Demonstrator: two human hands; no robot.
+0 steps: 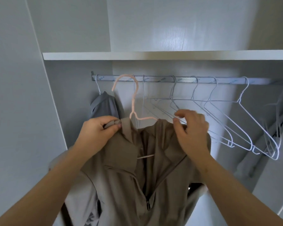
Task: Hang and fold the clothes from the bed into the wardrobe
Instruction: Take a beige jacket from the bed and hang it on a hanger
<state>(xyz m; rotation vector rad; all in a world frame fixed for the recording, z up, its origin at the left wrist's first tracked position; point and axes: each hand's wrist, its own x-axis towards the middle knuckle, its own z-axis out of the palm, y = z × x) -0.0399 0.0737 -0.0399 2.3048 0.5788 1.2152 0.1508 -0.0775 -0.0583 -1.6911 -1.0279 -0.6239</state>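
One grey garment [104,105]: already hung at the left end of the rail [203,79], upper left of centre.
Tan garment [124,168]: draped on the pink hanger [132,101], lower middle of the frame, held before the wardrobe opening.
Hanger hook: seen across the rail just right of the grey garment; whether it is seated cannot be told.
Left hand [96,129]: closed in a pinch on tan fabric at the shoulder on the frame's left.
Right hand [191,128]: fingers half curled at the other shoulder; whether fabric or wire is pinched cannot be told.
White wire hangers [235,119]: several are left bare along the rail to the right.
Progress: judged early. A second item is being hung, nothing folded is seen, and the bed is out of view, so the remainder cannot be counted.
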